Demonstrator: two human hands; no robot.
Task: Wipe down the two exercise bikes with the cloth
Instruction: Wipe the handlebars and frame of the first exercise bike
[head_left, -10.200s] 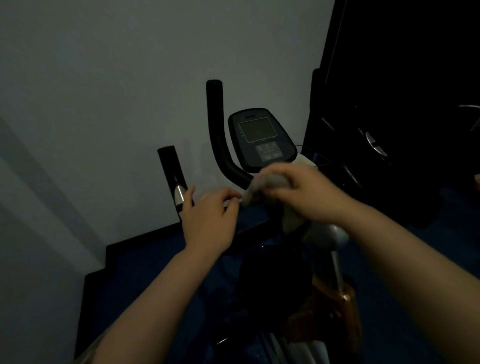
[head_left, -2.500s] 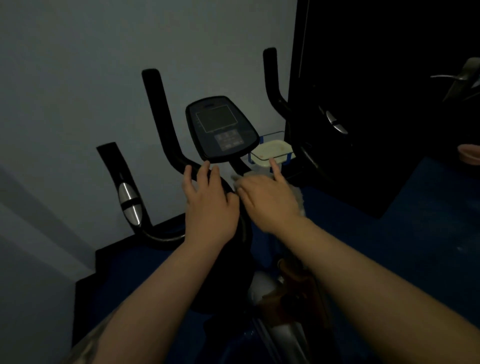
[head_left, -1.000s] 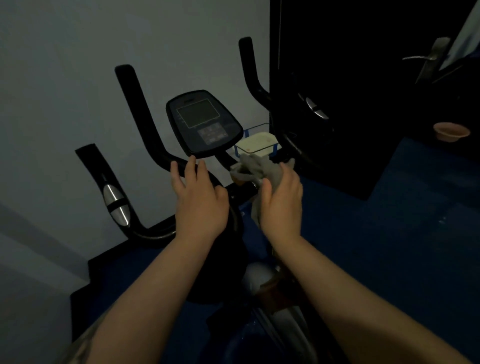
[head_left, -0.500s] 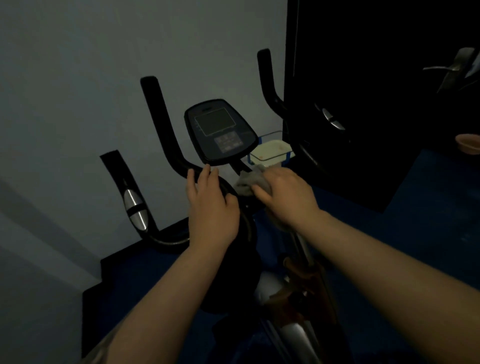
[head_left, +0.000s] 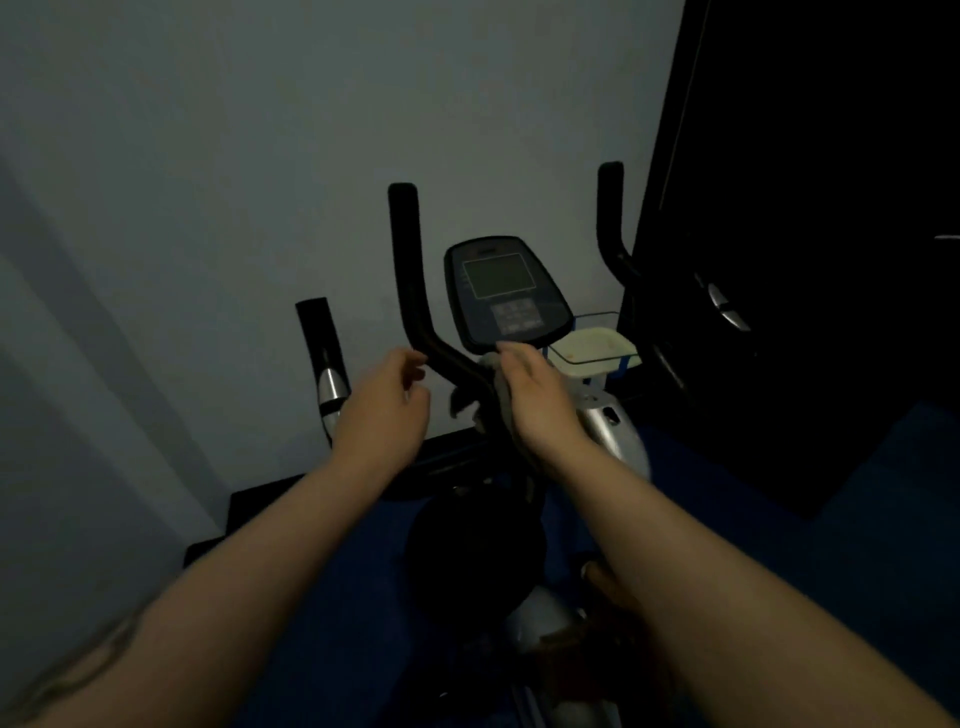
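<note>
An exercise bike stands against the wall, with a black console (head_left: 488, 291), two upright black handlebars (head_left: 408, 270) and a lower grip with a silver sensor (head_left: 324, 364). My right hand (head_left: 540, 400) holds the grey cloth (head_left: 496, 387) against the bar just below the console, and a loose end of the cloth hangs to the left of the bar. My left hand (head_left: 384, 410) hovers just left of the left handlebar's bend with fingers loosely curled, holding nothing. A second bike is not in view.
A white tray in a blue-edged holder (head_left: 592, 348) sits right of the console. A tall dark door or cabinet (head_left: 805, 208) fills the right side. The pale wall (head_left: 260, 156) is close behind the bike. Blue flooring (head_left: 857, 519) lies to the right.
My left hand has come off the bike's middle and moved left, beside the handlebar bend. My right hand has carried the cloth up to the bar under the console.
</note>
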